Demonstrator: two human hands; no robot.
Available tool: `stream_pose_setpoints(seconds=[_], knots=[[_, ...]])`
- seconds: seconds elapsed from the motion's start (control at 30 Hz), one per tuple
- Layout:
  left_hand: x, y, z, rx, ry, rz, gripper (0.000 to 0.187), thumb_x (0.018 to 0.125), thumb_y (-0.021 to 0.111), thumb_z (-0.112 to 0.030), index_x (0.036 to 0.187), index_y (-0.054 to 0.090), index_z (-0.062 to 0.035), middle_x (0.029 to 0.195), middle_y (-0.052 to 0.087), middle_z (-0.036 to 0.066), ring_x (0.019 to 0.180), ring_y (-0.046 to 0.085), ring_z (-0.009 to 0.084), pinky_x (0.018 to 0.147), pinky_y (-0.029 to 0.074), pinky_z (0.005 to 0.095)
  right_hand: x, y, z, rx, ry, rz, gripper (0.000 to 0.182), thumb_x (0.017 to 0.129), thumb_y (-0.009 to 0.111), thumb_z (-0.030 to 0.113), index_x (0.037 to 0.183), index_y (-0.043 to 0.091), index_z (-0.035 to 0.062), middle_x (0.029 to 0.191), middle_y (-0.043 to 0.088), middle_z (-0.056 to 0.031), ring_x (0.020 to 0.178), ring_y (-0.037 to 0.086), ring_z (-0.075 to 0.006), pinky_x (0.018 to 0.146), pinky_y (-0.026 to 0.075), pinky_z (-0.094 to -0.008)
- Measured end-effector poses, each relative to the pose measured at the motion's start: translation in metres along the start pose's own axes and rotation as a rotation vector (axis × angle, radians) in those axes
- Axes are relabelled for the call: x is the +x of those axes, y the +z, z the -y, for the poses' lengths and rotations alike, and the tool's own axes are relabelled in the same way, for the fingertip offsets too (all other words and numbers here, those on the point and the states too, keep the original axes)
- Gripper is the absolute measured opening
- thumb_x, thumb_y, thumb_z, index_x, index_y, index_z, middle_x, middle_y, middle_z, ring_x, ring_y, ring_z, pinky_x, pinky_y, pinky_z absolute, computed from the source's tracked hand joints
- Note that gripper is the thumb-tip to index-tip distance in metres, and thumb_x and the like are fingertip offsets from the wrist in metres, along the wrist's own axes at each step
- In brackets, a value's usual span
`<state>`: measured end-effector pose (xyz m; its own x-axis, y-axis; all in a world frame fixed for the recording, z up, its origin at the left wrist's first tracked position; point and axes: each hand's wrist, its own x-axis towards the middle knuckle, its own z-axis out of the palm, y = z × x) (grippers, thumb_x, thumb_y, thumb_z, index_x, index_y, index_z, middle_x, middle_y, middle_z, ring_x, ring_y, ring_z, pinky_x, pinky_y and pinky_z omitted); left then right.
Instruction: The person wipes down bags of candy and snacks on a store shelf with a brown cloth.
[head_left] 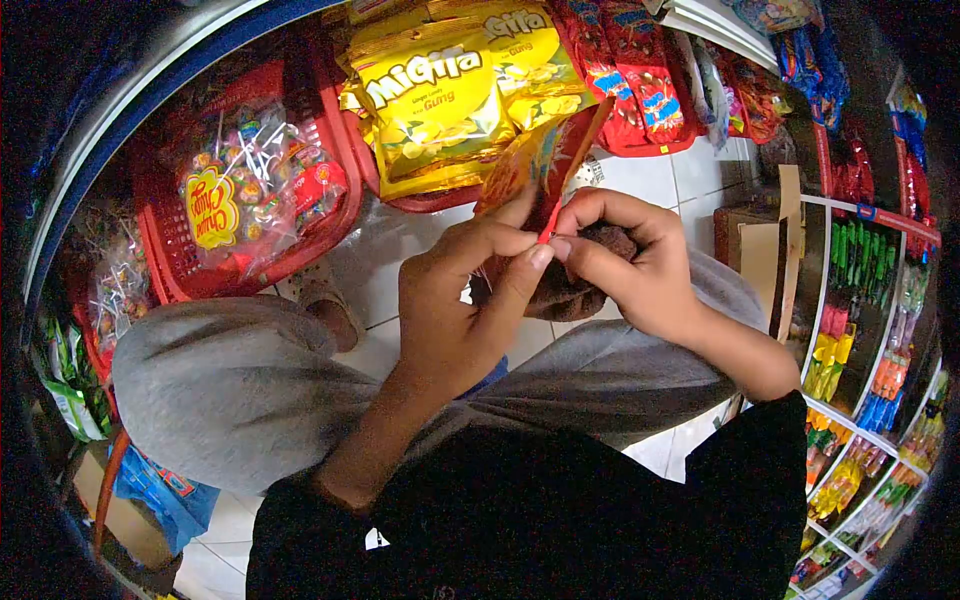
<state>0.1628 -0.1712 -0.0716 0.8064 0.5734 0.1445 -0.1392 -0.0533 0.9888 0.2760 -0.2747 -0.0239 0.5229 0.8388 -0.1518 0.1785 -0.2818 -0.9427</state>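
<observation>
In front of my lap, a red and orange snack packet (532, 172) is held up nearly edge-on, so most of its printed face is turned away. My left hand (450, 300) is closed on its lower edge, thumb pressed against the fingers. Right beside it, my right hand (640, 262) pinches the same red edge between thumb and fingers. The fingertips of both hands almost touch. Below and behind the hands lies a dark brown thing (575, 296), partly hidden by them. Yellow candy bags (435, 115) marked "Migita" stand just beyond the packet.
A red basket (165, 255) at left holds a clear bag of Chupa lollipops (245, 190). Red candy bags (640, 85) sit in a tray at the back. Shelves of small packets (860, 260) line the right, by a cardboard box (755, 245). A blue packet (170, 500) is at lower left.
</observation>
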Motion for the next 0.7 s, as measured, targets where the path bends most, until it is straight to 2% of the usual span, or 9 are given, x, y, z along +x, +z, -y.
stream_pose_setpoints(seconds=[0.03, 0.13, 0.23, 0.33, 0.43, 0.53, 0.7], knots=[[0.0, 0.001, 0.003, 0.027, 0.052, -0.013, 0.01, 0.077, 0.058, -0.01, 0.082, 0.057, -0.0011, 0.099, 0.06, 0.013, 0.063, 0.053, 0.0059, 0.055, 0.041, 0.0208, 0.0, 0.0, -0.001, -0.039, -0.035, -0.006, 0.009, 0.076, 0.057, 0.008, 0.079, 0.054, 0.0003, 0.07, 0.057, -0.001, 0.056, 0.052, -0.0039, 0.047, 0.042, -0.0185], [0.0, 0.0, -0.005, 0.005, -0.012, 0.005, 0.008, 0.077, 0.057, -0.009, 0.081, 0.057, -0.0015, 0.087, 0.062, 0.01, 0.06, 0.053, 0.0054, 0.054, 0.041, 0.0205, -0.002, -0.002, 0.015, 0.054, 0.237, 0.009, 0.009, 0.075, 0.056, 0.009, 0.075, 0.055, 0.0, 0.071, 0.057, -0.0017, 0.061, 0.052, -0.0061, 0.053, 0.042, -0.0204], [0.002, -0.003, -0.015, -0.064, -0.165, 0.055, 0.008, 0.078, 0.056, -0.01, 0.079, 0.056, -0.0017, 0.072, 0.061, 0.006, 0.059, 0.052, 0.0054, 0.053, 0.04, 0.0209, 0.002, -0.008, 0.011, -0.151, 0.013, 0.065, 0.006, 0.071, 0.057, 0.003, 0.072, 0.053, -0.0008, 0.073, 0.054, -0.0021, 0.067, 0.047, -0.0061, 0.06, 0.039, -0.0214], [0.002, -0.007, -0.015, -0.066, -0.257, 0.109, 0.011, 0.08, 0.055, -0.012, 0.078, 0.056, -0.002, 0.061, 0.056, 0.002, 0.058, 0.052, 0.0051, 0.053, 0.04, 0.0216, 0.005, -0.012, 0.013, -0.257, -0.103, 0.091, 0.008, 0.069, 0.058, 0.003, 0.07, 0.052, -0.0015, 0.07, 0.053, -0.0044, 0.065, 0.049, -0.0087, 0.059, 0.039, -0.0226], [0.002, -0.007, -0.015, -0.148, -0.325, 0.133, 0.014, 0.08, 0.054, -0.014, 0.076, 0.057, -0.0013, 0.061, 0.057, 0.003, 0.058, 0.052, 0.0056, 0.053, 0.041, 0.0219, 0.005, -0.011, 0.014, -0.265, -0.143, 0.097, 0.008, 0.067, 0.057, 0.003, 0.068, 0.051, -0.0015, 0.067, 0.052, -0.0067, 0.063, 0.05, -0.0127, 0.057, 0.038, -0.024], [0.003, -0.007, -0.014, -0.218, -0.305, 0.157, 0.015, 0.08, 0.053, -0.014, 0.075, 0.057, -0.0008, 0.061, 0.057, 0.004, 0.059, 0.053, 0.0063, 0.054, 0.041, 0.0221, 0.005, -0.012, 0.016, -0.282, -0.172, 0.112, 0.007, 0.066, 0.056, 0.002, 0.067, 0.049, -0.0013, 0.066, 0.051, -0.0078, 0.06, 0.05, -0.0154, 0.055, 0.038, -0.025], [0.005, -0.011, -0.022, -0.177, -0.339, 0.199, 0.015, 0.08, 0.052, -0.013, 0.074, 0.057, 0.0002, 0.063, 0.058, 0.004, 0.061, 0.053, 0.0068, 0.056, 0.041, 0.0217, 0.004, -0.016, 0.015, -0.324, -0.25, 0.121, 0.007, 0.066, 0.055, 0.004, 0.068, 0.05, -0.0006, 0.064, 0.051, -0.0076, 0.058, 0.052, -0.0154, 0.05, 0.039, -0.0253]])
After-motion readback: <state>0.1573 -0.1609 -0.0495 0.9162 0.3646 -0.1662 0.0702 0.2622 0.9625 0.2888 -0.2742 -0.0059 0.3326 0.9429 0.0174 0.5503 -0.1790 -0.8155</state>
